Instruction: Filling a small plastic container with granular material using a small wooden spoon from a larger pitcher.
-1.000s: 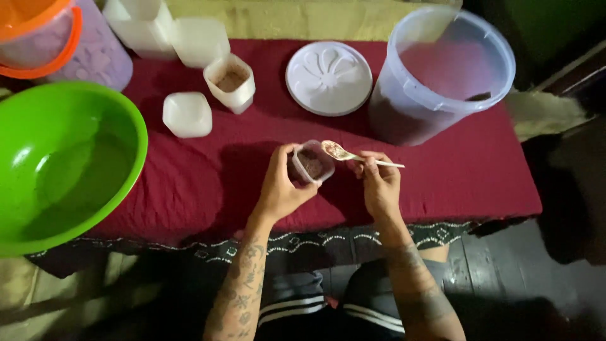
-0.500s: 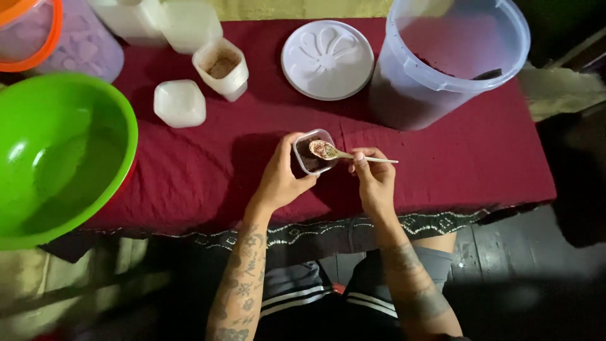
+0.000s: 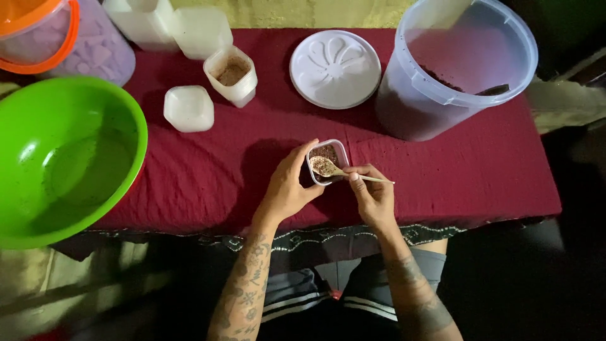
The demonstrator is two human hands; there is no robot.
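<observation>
My left hand wraps around a small clear square container holding brown granular material, set on the dark red tablecloth. My right hand pinches a small wooden spoon by its thin handle. The spoon bowl sits over the container's mouth, loaded with the same brown material.
A big clear bucket with dark material stands at the back right, its white round lid beside it. A second filled small container, a white square lid and a large green bowl lie to the left. Purple tub at back left.
The spoon has dropped from above the container down to its mouth. The view has shifted slightly, with both hands staying at the container.
</observation>
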